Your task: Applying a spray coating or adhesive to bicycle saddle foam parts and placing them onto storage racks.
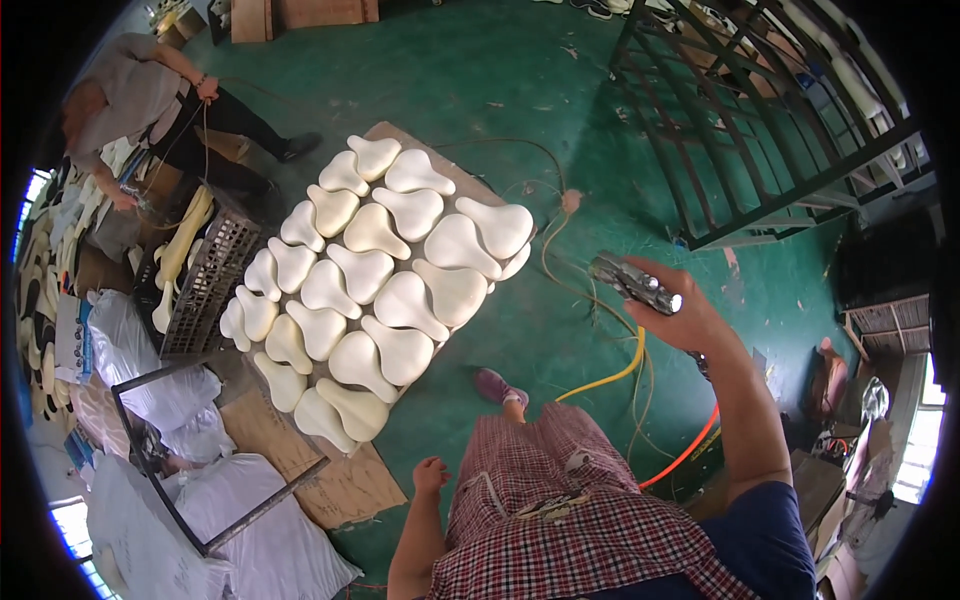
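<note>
1. Head view, looking down: the right hand (680,315) is raised out in front, fingers curled tight round a silvery metal handheld tool with a shiny nozzle end (636,283). It looks like an air or spray gun, though its kind is hard to tell for sure.
2. The left hand (431,474) hangs low beside the red-and-white checked apron (560,500), fingers loosely curled and holding nothing.
3. A thin yellow hose (612,375) trails over the green painted floor (500,70) below the tool, with an orange-red hose (690,448) nearer the body; whether either joins the tool cannot be seen.
4. Well to the left of the tool, cream-white moulded saddle-shaped foam pieces (385,275) lie in tight overlapping rows on a flat brown board (345,485) on the floor.
5. The tool is well apart from the rows. As a judgement, good work here calls for a firm grip, a nozzle aimed squarely at one piece at a time, and hoses kept from dragging across the rows or catching a foot.
6. A grey wire-mesh crate (205,285) with more cream pieces stands just left of the board, and white plastic sacks (250,520) sit beneath a dark metal frame (200,455).
7. Another person (150,95) bends over work at upper left; a dark metal rack (760,120) stands at upper right.
</note>
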The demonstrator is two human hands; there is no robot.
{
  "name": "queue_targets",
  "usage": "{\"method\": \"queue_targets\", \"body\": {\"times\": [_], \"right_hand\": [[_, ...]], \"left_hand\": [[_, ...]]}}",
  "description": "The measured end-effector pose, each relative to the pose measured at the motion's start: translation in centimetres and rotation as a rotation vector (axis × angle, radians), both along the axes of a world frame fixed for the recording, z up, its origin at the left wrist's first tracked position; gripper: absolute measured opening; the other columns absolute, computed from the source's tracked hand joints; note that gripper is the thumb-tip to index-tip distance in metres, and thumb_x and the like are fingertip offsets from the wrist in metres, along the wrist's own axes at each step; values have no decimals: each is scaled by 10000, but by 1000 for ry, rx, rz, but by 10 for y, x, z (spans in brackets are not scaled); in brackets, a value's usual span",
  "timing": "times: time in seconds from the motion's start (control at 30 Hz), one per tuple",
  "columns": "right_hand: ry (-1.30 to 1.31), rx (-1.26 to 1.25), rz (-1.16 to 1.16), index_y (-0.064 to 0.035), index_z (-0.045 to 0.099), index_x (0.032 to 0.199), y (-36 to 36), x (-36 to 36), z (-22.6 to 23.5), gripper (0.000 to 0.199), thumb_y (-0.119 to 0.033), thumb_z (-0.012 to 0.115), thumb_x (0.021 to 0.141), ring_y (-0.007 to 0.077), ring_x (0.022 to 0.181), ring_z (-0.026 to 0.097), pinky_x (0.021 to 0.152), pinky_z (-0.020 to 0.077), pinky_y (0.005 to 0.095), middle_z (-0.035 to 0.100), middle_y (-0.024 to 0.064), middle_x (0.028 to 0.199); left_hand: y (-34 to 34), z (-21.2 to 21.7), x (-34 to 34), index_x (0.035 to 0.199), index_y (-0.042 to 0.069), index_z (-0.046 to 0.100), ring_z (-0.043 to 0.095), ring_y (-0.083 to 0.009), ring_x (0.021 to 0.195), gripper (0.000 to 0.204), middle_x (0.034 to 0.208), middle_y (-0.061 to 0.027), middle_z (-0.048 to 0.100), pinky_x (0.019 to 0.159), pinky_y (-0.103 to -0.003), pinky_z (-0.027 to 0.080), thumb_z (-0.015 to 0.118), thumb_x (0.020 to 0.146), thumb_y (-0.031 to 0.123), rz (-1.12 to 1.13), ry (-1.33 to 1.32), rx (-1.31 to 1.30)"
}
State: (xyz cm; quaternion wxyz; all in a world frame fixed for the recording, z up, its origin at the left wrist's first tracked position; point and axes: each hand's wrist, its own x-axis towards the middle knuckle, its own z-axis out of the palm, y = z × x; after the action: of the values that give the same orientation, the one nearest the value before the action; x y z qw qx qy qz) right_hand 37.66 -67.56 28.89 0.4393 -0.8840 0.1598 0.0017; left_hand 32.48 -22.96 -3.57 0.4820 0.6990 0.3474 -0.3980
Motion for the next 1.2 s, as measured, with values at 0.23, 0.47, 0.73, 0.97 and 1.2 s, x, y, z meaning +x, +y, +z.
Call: {"method": "queue_targets", "body": {"times": [0.23,0.47,0.73,0.97,1.2], "right_hand": [[-18,19,123,-35,499,1090,19,-6,-3,449,-110,618,663,215,766,578,710,440,305,599,133,849],[82,-38,82,-57,500,1096,22,-28,-10,453,-124,613,662,216,755,578,704,442,310,599,129,861],[-35,33,97,-46,492,1113,56,-15,0,448,-111,613,687,121,770,535,716,427,266,601,84,859],[19,-5,10,-35,489,1107,47,-40,-13,453,-117,607,678,186,767,575,711,441,292,600,129,862],[-26,96,1,-36,489,1109,61,-30,-8,447,-113,607,685,159,720,556,685,438,278,597,118,826]], "left_hand": [[16,-7,-14,1013,-7,519,584,-209,569,287,779,-102,581,447,-262,426,488,757,120,27,-29,-39],[33,-4,-35,986,-11,538,581,-174,549,274,761,-82,578,410,-246,390,491,755,129,91,-15,-10],[44,-5,-48,981,-15,535,575,-181,524,274,753,-87,576,390,-251,376,487,745,115,88,-17,-12],[59,-12,-58,964,-13,543,574,-175,527,267,758,-90,577,394,-243,370,493,745,130,111,-42,-41],[57,-18,-59,965,-11,547,576,-171,544,274,769,-92,584,413,-238,389,498,743,140,75,-34,-33]]}}
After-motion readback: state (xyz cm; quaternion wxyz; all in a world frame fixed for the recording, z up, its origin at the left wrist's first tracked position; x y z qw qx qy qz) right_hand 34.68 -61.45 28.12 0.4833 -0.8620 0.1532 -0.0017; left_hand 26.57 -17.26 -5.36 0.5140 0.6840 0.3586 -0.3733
